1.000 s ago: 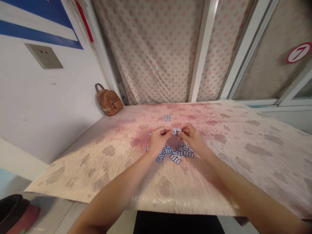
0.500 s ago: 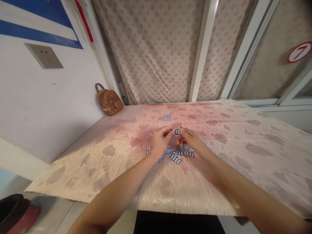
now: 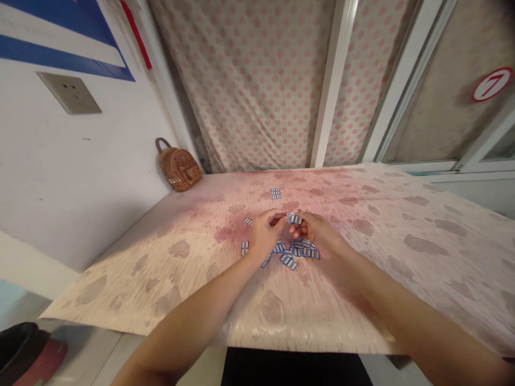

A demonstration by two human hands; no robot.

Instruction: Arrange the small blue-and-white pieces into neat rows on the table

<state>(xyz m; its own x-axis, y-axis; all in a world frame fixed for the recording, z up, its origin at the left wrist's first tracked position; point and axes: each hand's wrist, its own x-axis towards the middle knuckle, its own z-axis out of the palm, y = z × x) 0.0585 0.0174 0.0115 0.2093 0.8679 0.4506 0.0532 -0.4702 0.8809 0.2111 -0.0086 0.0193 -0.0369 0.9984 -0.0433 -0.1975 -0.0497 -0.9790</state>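
Between my two hands is a small flat white piece (image 3: pixel 295 219) with blue-edged rectangles, raised a little above the table. My left hand (image 3: pixel 263 234) is curled, its thumb and fingertips at the piece's left edge. On the right edge, my right hand (image 3: pixel 322 234) pinches the piece between thumb and finger, the other fingers curled below. Below my hands lies a loose, overlapping pile of similar pieces (image 3: pixel 288 261). Two more pieces lie beside my left hand, one small piece (image 3: pixel 248 221) and another piece (image 3: pixel 245 247). Farther back sits a neat block of pieces (image 3: pixel 276 193).
A patterned cloth (image 3: pixel 173 279) covers the table. At the back left, a small brown backpack (image 3: pixel 179 168) leans near the wall. A polka-dot curtain (image 3: pixel 249 86) hangs behind the table. A dark and red container (image 3: pixel 30 351) stands on the floor at left.
My right hand has turned slightly and shifted, and the held piece has moved a little right, showing more of its face. My left hand stays nearly in place.
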